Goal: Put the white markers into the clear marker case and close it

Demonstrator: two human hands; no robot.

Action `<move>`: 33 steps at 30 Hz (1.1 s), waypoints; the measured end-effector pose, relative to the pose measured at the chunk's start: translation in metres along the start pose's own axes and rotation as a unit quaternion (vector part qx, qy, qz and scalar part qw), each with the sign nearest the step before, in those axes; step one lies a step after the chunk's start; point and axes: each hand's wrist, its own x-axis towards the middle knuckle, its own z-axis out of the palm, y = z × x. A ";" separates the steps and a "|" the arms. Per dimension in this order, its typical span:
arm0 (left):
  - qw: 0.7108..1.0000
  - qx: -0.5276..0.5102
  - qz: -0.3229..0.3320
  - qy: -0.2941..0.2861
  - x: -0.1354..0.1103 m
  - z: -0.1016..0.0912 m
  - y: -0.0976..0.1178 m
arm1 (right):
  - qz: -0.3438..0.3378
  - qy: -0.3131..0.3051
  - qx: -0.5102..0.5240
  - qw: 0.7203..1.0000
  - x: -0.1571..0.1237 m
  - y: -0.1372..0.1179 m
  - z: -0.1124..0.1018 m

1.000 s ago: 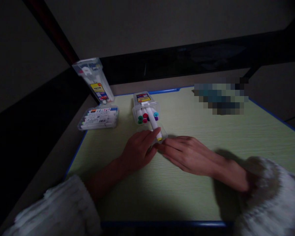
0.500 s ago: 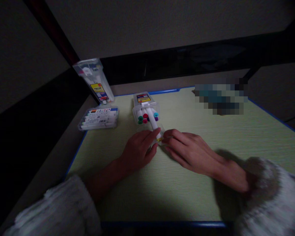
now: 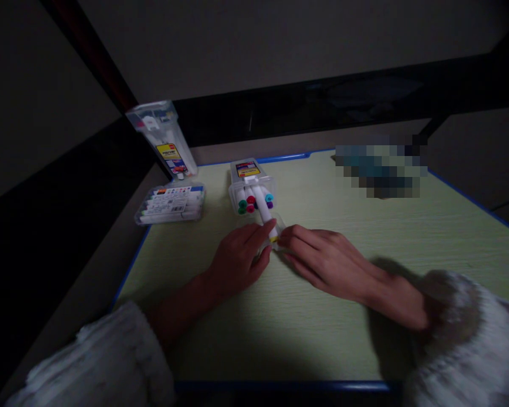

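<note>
A white marker [image 3: 263, 209] with a yellow end slants out of the mouth of a clear plastic marker case [image 3: 237, 183]. Inside the case, several markers show green, red, purple and light blue ends. My left hand [image 3: 240, 257] is closed at the marker's near end, its index finger lying on the barrel and its thumb below. Close to the yellow end, my right hand [image 3: 322, 257] has its fingers bent together. Whatever its fingertips pinch is hidden. The case's open clear lid [image 3: 280, 220] lies flat under the marker, between both hands.
A second marker case [image 3: 169, 155] stands upright at the table's back left corner. Before it lies a flat clear box of markers [image 3: 172, 204]. A pixelated item [image 3: 377, 169] rests at the back right. Blue edging [image 3: 284, 158] rims the pale table [image 3: 322, 339].
Hardly anything differs. My right fingertips have shifted very slightly left towards the yellow end of the marker; the left hand and the case stay in place.
</note>
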 end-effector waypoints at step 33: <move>0.999 0.018 -0.022 -0.021 0.002 -0.001 0.003 | 0.001 -0.009 0.008 1.000 -0.001 0.000 0.002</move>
